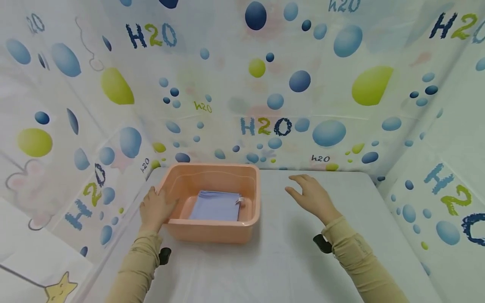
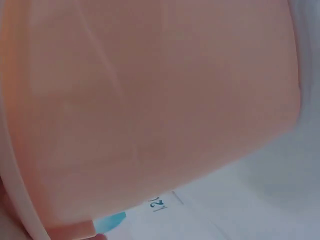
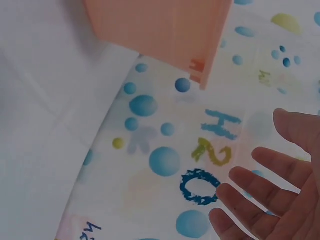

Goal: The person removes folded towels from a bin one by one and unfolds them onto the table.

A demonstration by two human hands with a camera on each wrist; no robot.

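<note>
A peach-orange plastic basin (image 1: 210, 232) stands on the white table, left of the middle. Inside it lies a folded lavender cloth (image 1: 216, 206) with a small white tag on its right edge. My left hand (image 1: 155, 209) grips the basin's left rim, its thumb toward the inside. The left wrist view is mostly filled by the basin's outer wall (image 2: 165, 100), with a fingertip below the rim at the bottom. Right of the basin, my right hand (image 1: 311, 198) is held over the table, fingers loosely spread and holding nothing.
The white table (image 1: 280, 269) ends at a back edge behind the basin. Sheeting printed with bubbles and "H2O" (image 1: 265, 126) rises behind and on both sides. Both wrists carry a dark strapped device (image 1: 323, 244) over beige sleeves.
</note>
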